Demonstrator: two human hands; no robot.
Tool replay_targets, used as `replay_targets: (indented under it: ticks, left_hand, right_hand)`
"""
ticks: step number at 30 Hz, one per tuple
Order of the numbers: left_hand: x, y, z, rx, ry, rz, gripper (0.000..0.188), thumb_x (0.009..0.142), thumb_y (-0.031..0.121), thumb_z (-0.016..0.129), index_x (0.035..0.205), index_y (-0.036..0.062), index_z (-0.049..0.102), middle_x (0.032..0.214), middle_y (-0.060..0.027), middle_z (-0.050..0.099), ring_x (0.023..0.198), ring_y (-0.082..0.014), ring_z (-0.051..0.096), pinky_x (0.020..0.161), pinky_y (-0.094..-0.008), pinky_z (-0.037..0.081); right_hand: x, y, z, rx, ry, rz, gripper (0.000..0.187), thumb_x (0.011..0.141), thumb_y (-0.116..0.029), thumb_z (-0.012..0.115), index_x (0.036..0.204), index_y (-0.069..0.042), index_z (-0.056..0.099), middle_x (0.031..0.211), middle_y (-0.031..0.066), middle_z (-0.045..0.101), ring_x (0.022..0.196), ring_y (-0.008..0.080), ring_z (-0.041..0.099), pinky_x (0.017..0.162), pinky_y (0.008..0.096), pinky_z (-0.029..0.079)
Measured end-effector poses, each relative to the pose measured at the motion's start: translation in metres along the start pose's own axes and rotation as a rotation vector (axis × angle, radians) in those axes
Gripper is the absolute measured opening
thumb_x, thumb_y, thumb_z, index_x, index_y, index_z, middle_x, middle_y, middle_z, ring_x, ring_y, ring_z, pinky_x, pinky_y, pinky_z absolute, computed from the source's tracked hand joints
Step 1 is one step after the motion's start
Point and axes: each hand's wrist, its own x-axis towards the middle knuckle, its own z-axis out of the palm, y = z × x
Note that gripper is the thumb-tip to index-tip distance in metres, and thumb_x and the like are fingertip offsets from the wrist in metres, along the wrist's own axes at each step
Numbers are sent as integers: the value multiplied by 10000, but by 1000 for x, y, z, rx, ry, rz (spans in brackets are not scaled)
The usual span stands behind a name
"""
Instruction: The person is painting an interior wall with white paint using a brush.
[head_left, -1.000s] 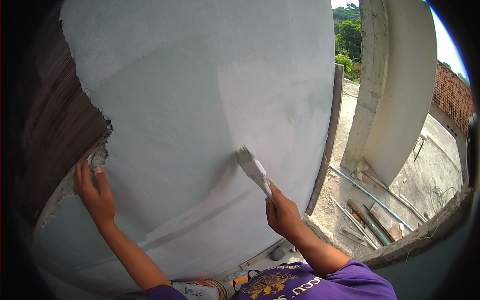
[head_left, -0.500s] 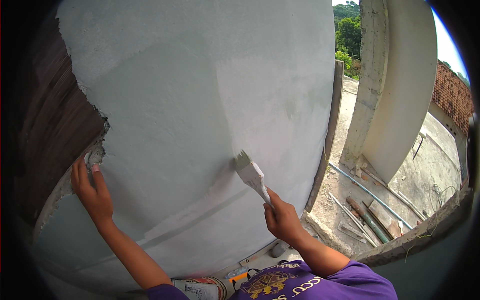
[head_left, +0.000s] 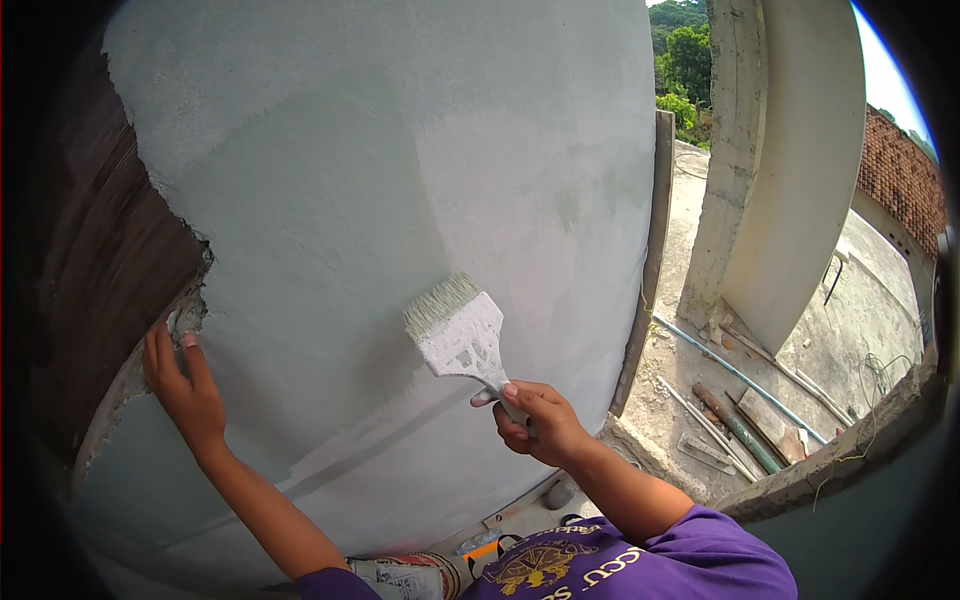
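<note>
A wide flat paintbrush, white and caked with paint, is held by its handle in my right hand, fingers wrapped round it. Its bristles point up and to the left, with the broad face turned toward me, in front of the wall. That wall carries a damp grey-green patch beside a paler whitish area. My left hand rests with fingers stretched out against the rough, broken plaster edge. Beyond this edge lies a dark brown streaked surface.
Below me stands a printed white bucket, partly hidden, near an orange object. To the right, pipes and scrap pieces lie on rough ground past the wall's edge. A concrete post and a low ledge stand there.
My right hand has moved slightly left and turned the brush, from edge-on to broad face toward me. My left hand stays at the plaster edge.
</note>
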Motion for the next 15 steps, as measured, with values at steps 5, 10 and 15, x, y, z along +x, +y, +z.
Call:
replay_targets:
  ticks: [5,10,15]
  left_hand:
    - [4,-1,-4,6,-11,9,408,974,237,462,1238,-72,503,1261,-214,524,1197,-391,460,1025,-471,329]
    - [5,-1,-8,0,-24,12,403,965,224,471,1236,-73,502,1254,-215,525,1187,-390,467,1019,-468,334]
    - [5,2,-10,13,-6,19,403,964,225,474,1236,-72,502,1247,-214,526,1178,-388,471,1016,-467,336]
  right_hand:
    - [20,13,-3,-106,105,64,398,1022,-325,402,1121,8,597,568,-6,361,441,77,251,416,237,227]
    - [-1,24,0,40,87,112,375,1011,-327,426,1103,-18,616,570,-18,380,438,69,265,409,232,227]
    - [-5,7,9,-84,11,78,391,1020,-328,403,1105,2,595,566,-5,356,442,77,245,417,230,227]
